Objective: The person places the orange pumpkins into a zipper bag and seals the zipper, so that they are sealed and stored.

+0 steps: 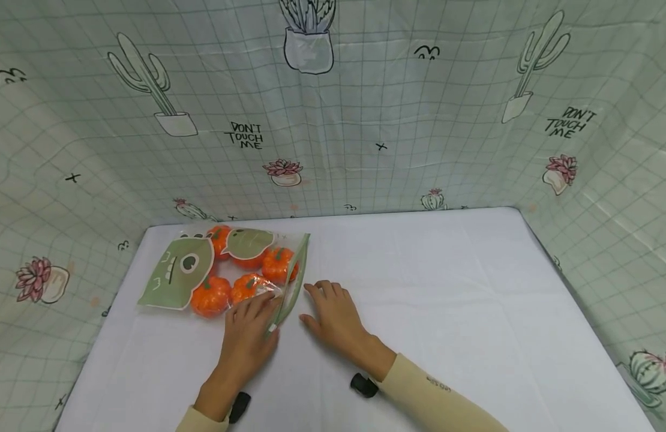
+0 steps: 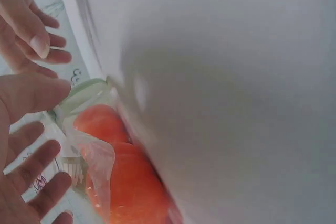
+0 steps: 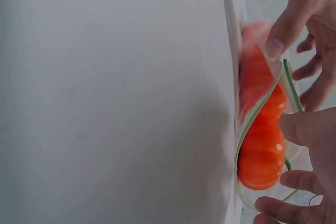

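A clear zip bag (image 1: 176, 282) with green cartoon shapes printed on it lies on the left part of the table. Inside are several small orange pumpkins (image 1: 210, 297) with green tops. Along the right side runs the bag's green-edged mouth (image 1: 296, 294), which gapes in the right wrist view. My left hand (image 1: 249, 336) lies at the near corner of that mouth, its fingers over the plastic and spread apart in the left wrist view. Just right of the mouth is my right hand (image 1: 335, 318), fingers loosely bent, nothing held.
A white cloth covers the table (image 1: 446, 300). Behind and at both sides hangs a grid-patterned curtain (image 1: 354, 108) printed with cacti. A black wrist device (image 1: 363, 385) sits under the right wrist, another black device (image 1: 239, 407) by the left.
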### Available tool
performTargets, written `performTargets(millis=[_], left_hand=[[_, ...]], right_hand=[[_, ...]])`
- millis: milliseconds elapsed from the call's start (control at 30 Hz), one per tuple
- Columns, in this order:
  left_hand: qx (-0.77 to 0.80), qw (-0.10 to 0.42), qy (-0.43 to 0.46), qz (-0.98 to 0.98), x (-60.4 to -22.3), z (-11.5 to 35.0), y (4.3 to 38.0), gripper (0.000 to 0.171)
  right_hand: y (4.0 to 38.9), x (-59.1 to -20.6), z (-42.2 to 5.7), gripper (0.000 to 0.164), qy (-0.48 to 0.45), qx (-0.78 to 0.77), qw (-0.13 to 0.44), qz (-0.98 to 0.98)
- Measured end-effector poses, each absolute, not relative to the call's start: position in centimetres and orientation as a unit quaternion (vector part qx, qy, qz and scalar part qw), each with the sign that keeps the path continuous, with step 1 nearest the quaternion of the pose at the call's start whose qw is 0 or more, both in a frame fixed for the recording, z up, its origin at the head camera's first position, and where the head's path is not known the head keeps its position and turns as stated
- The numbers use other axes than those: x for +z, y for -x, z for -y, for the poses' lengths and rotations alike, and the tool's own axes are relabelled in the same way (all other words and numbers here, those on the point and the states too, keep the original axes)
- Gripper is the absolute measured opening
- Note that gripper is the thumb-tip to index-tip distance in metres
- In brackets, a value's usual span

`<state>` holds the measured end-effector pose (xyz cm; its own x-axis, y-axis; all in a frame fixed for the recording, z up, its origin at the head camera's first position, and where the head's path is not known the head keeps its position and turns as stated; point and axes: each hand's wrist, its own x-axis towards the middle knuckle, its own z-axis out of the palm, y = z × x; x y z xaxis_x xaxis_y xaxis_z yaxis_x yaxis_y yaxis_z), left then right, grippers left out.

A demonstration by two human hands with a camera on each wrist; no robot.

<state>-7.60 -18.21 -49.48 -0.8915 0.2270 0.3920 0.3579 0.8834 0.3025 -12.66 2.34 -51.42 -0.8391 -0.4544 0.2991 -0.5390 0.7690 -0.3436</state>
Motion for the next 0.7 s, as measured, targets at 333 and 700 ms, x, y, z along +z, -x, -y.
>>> performTargets(millis=[333, 700], left_hand=[[-0.192, 0.164, 0.081, 0.964, -49.4, 18.5, 6.9, 0.046], [-0.179, 0.155, 0.052, 0.970, -49.5, 18.6, 6.4, 0.033]], right_hand=[[11.6, -50.7, -2.3, 0.059, -0.284, 0.233, 0.114, 0.923], [11.2, -49.9, -1.7, 0.058, -0.301, 0.242, 0.122, 0.914]])
